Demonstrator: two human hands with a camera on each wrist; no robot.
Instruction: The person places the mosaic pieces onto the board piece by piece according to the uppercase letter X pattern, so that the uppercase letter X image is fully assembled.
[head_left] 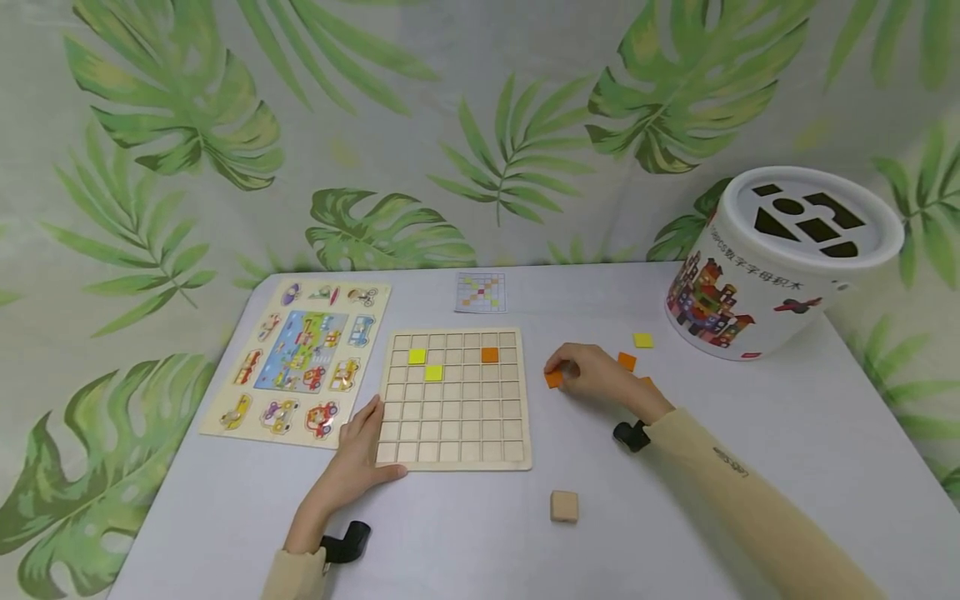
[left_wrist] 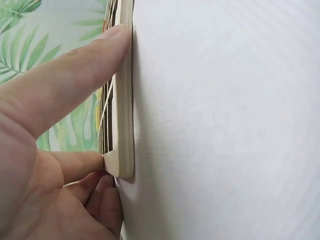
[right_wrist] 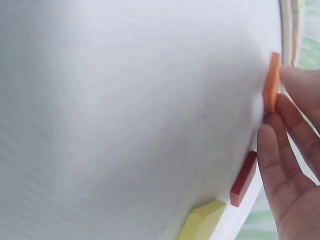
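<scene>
While leaf-print curtain (head_left: 480, 125) hangs, pale table (head_left: 675, 517), toy bucket (head_left: 772, 267)

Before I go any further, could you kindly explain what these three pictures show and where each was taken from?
No machine here: a person works with bare hands, wearing three cameras. The wide picture comes from the head; the two close-ups come from the wrists.

On the white table lies a wooden grid board holding two yellow tiles and one orange one. The left hand rests on its near left corner; the left wrist view shows that edge close up. The right hand pinches an orange tile, seen again in the right wrist view.

Around them lie loose tiles, a plain wooden cube, a picture puzzle, a small pattern card and a shape-sorter bucket.
</scene>
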